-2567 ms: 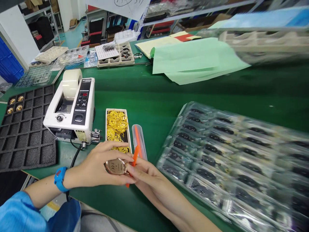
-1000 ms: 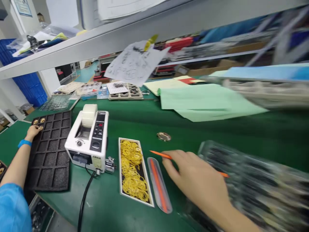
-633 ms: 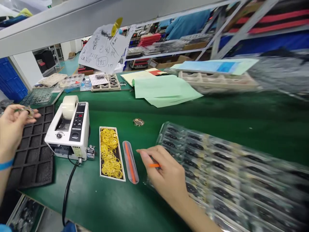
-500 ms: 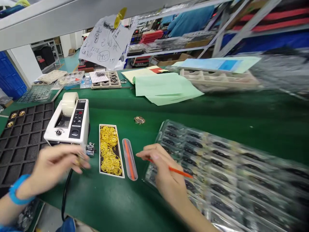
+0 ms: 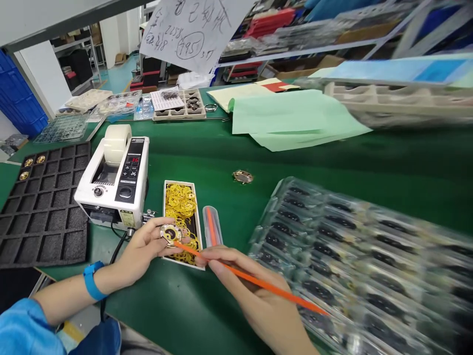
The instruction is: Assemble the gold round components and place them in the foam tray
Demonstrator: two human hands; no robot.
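My left hand (image 5: 142,249) pinches a small round gold part (image 5: 170,233) just in front of the narrow box of yellow rings (image 5: 181,199). My right hand (image 5: 258,301) grips a long orange stick (image 5: 251,279) like a pen, and its tip touches the round part. A clear tube with an orange stick inside (image 5: 211,224) lies beside the box. Another round metal part (image 5: 242,176) lies alone on the green mat farther back.
A white tape dispenser (image 5: 116,175) stands left of the box, its cable running off the front edge. A black foam tray (image 5: 40,202) with three gold parts lies far left. Clear blister trays of dark parts (image 5: 354,251) fill the right. Green paper sheets (image 5: 291,116) lie at the back.
My left hand came back from the foam tray with a round gold part and now holds it in front of the ring box. My right hand brought the orange stick's tip onto it.
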